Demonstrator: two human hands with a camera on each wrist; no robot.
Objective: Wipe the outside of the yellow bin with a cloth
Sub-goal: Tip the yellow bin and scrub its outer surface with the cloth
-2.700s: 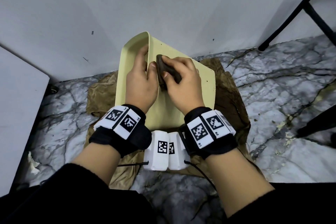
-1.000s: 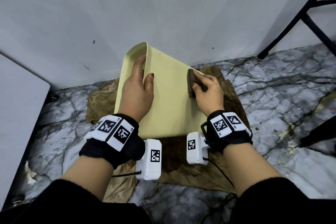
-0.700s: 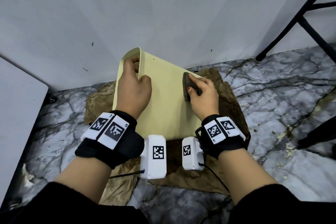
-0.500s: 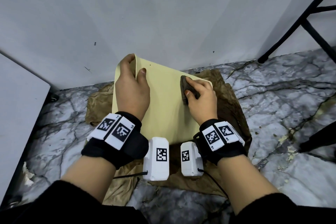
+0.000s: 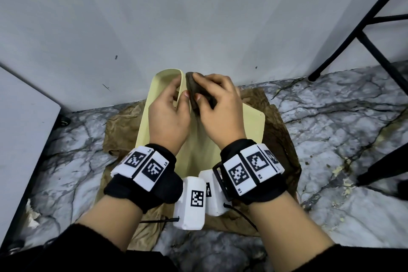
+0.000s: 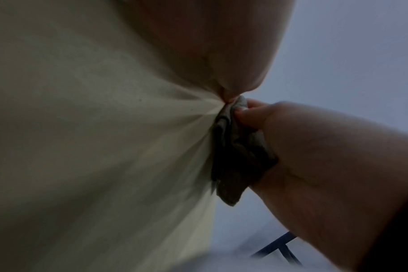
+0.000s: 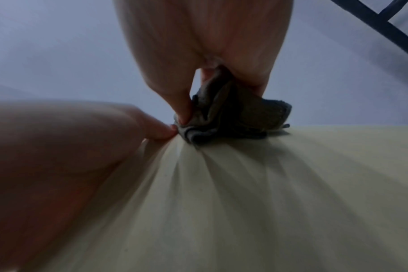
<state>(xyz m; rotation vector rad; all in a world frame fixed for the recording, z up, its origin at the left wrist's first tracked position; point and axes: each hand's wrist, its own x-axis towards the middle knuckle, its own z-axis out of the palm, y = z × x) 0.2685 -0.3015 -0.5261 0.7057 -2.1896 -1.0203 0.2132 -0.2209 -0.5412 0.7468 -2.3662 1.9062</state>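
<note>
A pale grey wall [image 5: 198, 17] meets a grey marbled floor [image 5: 331, 121], and a crumpled brown sheet [image 5: 123, 130] is spread on that floor against the wall.

The right hand [image 5: 220, 108] has its fingers curled round one dark grey cloth [image 5: 196, 93], bunched into a wad; the thumb pinches the cloth from the near side and the fingers fold over its top. In the right wrist view the thumb tip [image 7: 183, 116] digs into the cloth's folds, and the cloth is pressed against the top edge of the bin. The left hand [image 5: 169, 117] grips that same upper edge of the one yellow bin [image 5: 251, 121]: its fingers hook over the rim to the inner side, while the thumb [image 5: 184, 97] lies on the outer face, its tip just beside the cloth. In the left wrist view the cloth [image 6: 238, 152] sits wedged between the bin's wall [image 6: 93, 147] and the right hand [image 6: 326, 156].

The bin stands tilted on the brown sheet, near the wall, its broad outer face turned up toward the person. Each of the two wrists carries a black band with white coded tags. A black metal frame [image 5: 362, 28] stands on the floor to the right, and a white panel [image 5: 19, 130] stands at the left.
</note>
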